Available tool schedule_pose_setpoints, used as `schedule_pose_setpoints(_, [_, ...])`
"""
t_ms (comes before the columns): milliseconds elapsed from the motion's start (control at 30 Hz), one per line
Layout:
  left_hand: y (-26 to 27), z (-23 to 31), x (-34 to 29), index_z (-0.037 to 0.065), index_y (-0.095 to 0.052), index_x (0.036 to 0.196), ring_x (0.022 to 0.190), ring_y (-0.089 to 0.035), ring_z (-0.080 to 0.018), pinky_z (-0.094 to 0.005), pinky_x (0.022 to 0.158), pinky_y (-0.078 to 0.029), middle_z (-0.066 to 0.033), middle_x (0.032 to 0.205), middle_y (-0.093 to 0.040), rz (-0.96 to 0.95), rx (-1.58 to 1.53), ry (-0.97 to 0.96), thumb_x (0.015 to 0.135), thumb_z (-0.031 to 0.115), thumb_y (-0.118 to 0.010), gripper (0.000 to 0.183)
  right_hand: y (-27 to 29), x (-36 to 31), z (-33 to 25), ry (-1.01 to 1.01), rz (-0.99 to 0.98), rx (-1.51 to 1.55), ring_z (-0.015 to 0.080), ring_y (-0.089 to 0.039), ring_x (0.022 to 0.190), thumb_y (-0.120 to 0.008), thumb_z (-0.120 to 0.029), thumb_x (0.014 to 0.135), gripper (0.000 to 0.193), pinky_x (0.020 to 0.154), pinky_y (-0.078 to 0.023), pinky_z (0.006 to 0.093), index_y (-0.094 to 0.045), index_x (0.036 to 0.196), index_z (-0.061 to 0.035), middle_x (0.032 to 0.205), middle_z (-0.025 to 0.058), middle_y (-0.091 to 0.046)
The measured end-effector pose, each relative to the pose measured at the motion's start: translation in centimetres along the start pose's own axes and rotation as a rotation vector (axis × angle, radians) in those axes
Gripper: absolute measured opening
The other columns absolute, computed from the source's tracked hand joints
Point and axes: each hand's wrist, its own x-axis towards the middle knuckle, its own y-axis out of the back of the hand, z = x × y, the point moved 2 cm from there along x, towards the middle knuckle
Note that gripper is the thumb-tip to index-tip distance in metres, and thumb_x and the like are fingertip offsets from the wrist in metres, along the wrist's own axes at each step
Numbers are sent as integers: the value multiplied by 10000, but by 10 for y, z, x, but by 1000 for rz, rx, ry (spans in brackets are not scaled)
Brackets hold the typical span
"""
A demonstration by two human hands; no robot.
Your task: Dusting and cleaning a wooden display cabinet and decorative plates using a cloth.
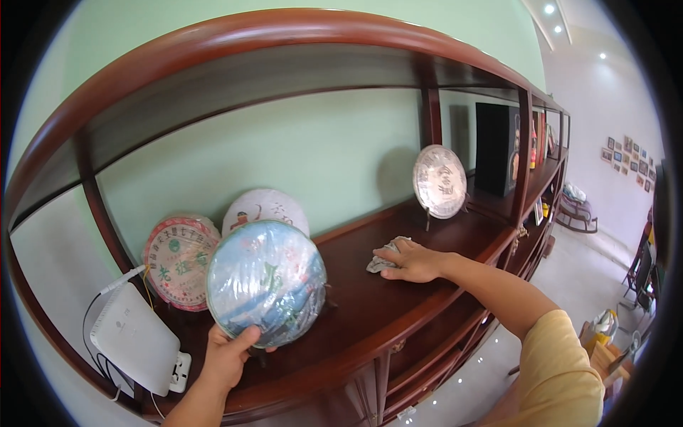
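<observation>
My left hand (229,354) grips the lower edge of a round tea cake (269,277) in a blue printed wrapper under shiny clear film, thumb in front. It is raised above the shelf's left part, overlapping a white-wrapped tea cake (274,206) and partly a red-and-cream one (174,263) behind it. My right hand (416,262) presses a crumpled greyish cloth (380,265) onto the dark reddish-brown wooden shelf (356,313). Farther right, a pale wrapped tea cake (440,181) leans upright on a small stand.
A white router-like box (136,340) with cables stands at the left end, beside a white power socket (180,373). A tall black box (494,149) fills part of the right compartment. The upper wooden rail (284,30) arches above both arms. A rocking chair (575,211) is beyond.
</observation>
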Motion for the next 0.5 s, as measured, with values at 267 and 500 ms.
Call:
schedule_pose_setpoints(267, [-21, -2, 4, -13, -522, 1176, 942, -628, -208, -365, 784, -536, -119, 1072, -627, -7, -8, 27, 864, 83, -632, 344, 10, -83, 49, 54, 264, 187, 350, -427, 1247, -487, -362, 934, 379, 1045, -335, 382, -570, 1240, -156, 1255, 219, -520])
schedule_pose_setpoints(500, [-76, -11, 41, -5, -444, 1264, 1115, -523, -197, -366, 944, -427, -98, 1219, -539, -133, -66, 91, 876, 41, -606, 422, 14, -91, 107, -86, 468, 230, 333, -534, 1104, -579, -232, 836, 303, 952, -415, 370, -649, 1101, -103, 1133, 158, -597])
